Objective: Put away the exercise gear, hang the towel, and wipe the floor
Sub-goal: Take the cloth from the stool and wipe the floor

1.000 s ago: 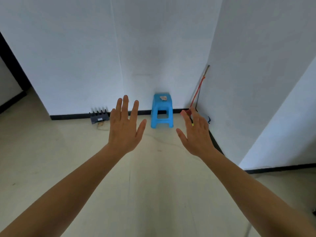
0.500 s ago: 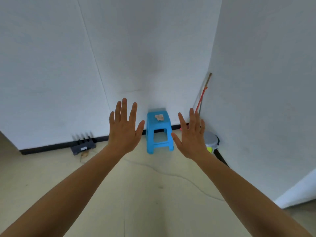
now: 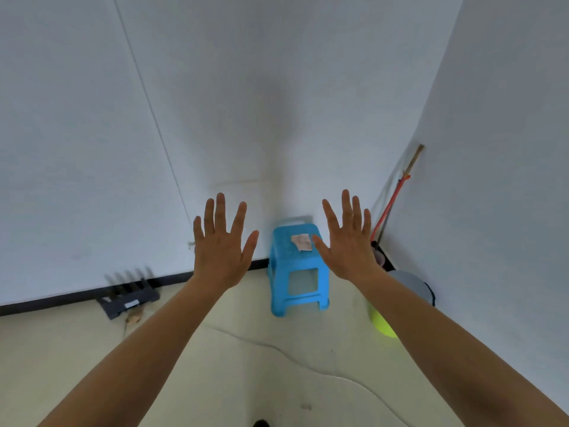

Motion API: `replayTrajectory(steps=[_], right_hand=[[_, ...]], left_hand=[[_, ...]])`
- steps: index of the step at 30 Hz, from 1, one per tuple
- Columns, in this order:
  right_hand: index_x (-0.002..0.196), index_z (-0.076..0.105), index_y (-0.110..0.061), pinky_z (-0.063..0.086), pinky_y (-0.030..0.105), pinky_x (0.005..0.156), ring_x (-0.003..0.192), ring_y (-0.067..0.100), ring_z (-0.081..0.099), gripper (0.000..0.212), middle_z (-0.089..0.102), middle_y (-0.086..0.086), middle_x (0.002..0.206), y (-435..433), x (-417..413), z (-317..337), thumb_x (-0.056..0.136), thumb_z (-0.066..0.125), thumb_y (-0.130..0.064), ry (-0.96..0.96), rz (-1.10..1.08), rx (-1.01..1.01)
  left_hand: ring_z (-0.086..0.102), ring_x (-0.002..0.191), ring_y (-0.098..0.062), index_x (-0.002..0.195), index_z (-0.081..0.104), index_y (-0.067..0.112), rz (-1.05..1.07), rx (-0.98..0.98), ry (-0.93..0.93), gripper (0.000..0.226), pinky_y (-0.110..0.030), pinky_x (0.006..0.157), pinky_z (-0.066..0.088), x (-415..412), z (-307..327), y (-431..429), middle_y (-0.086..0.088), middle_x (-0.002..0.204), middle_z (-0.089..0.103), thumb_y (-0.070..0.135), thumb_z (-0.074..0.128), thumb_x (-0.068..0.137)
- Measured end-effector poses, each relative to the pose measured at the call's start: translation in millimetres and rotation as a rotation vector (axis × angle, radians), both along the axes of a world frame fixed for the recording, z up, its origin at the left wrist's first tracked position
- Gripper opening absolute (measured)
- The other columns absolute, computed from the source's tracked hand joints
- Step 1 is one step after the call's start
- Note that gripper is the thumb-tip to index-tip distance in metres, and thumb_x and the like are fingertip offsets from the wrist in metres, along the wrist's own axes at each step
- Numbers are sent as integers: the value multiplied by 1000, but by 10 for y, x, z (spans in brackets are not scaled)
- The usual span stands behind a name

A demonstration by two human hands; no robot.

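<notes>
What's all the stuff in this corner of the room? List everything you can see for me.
Stool: one, bright blue plastic, on the floor against the back wall.
Scrap on stool: one, pale pinkish, lying on the seat; what it is cannot be told.
Rack: one, dark grey with upright prongs, on the floor at the left baseboard.
Long-handled tools: at least two, one with a red and wooden handle, leaning in the right corner.
Bin: one, grey, on the floor by the right wall.
Yellow-green object: one, beside the bin, partly hidden by the right forearm.
Left hand: one, open, fingers spread, empty.
Right hand: one, open, fingers spread, empty.
</notes>
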State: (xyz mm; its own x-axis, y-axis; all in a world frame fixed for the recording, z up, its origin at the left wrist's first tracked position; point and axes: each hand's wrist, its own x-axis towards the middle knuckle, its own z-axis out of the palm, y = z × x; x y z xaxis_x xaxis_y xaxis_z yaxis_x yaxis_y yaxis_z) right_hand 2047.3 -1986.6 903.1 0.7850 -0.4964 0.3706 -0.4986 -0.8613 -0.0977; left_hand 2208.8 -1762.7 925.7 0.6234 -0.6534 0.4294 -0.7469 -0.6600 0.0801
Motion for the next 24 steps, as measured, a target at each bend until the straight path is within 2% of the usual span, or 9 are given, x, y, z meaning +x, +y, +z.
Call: replayTrajectory(steps=[4,7,10,15,19,24], right_hand=[[161,13,-20,13,65,120,154,41,-2,78,-9,19,167,-542,603,-184,98,34,-60,84,-33,0],[161,16,-20,13,64,121,153,42,1,78,-5,19,167,-935,918,-225,97,35,-60,111,-122,57],[160,17,-21,16,63,120,153,41,3,78,-3,17,167,-1280,1191,-335,93,29,-61,113,-194,93],[160,15,-20,16,61,120,153,43,6,77,-1,19,167,-1958,1814,-616,95,27,-58,136,-245,148],[161,11,-20,12,58,122,154,41,2,77,-8,18,167,-2462,2285,-1027,98,31,-59,181,-283,230],[161,13,-18,22,59,120,153,42,7,76,-2,21,167,-3186,2974,-1507,99,36,-55,282,-295,361]], left_hand=[[-1,152,-36,159,11,21,-44,81,61,71,-59,119,16,933,-210,-690,-17,165,-3,60,14,100],[-9,152,-34,159,2,22,-68,158,147,72,-57,120,10,1409,-300,-1238,-16,164,-11,61,2,98],[-10,152,-34,159,-1,22,-146,206,128,71,-57,121,9,1810,-450,-1724,-15,164,-14,60,1,98],[-11,152,-34,158,-1,21,-210,262,137,72,-56,121,6,2563,-722,-2630,-16,164,-14,59,11,99],[-13,151,-33,158,-4,21,-210,362,200,72,-57,121,5,3021,-1109,-3201,-15,163,-17,60,6,98],[-4,152,-36,159,1,20,-223,471,213,71,-57,120,10,3655,-1468,-3889,-17,164,-9,58,4,99]])
